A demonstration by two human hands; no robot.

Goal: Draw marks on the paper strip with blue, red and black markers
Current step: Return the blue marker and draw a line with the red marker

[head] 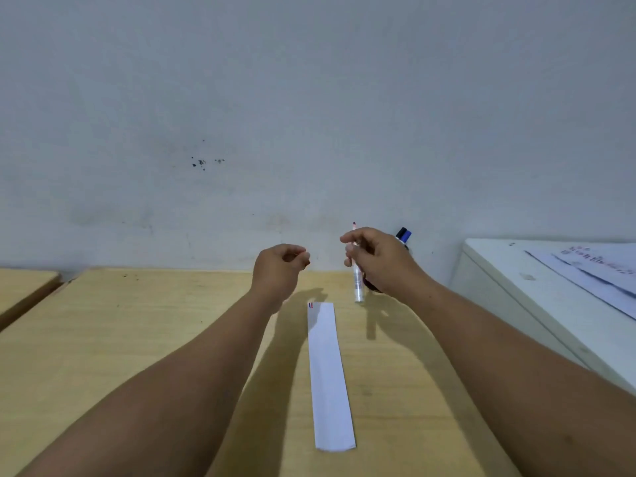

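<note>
- Paper strip [328, 376] is lying flat on the wooden table [137, 339], running toward 12 o'clock; small red and blue marks are showing at its far left corner.
- Left hand [280, 268] is hovering at the strip's 11 o'clock, fingers curled; whether they hold anything, cannot tell.
- Right hand [375, 259] is gripping an uncapped red marker [357, 284], tip pointing up.
- Holder behind the right hand is mostly hidden; blue and black marker caps [403, 234] are sticking out at 1 o'clock.

I can read no text anywhere. The papers [599, 270] at my two o'clock, lying on the white cabinet [516, 287], carry rows of dark print, too blurred to make out. The marker [358, 287] in my right hand [375, 259] has a faint label on its barrel, also unreadable.
</note>
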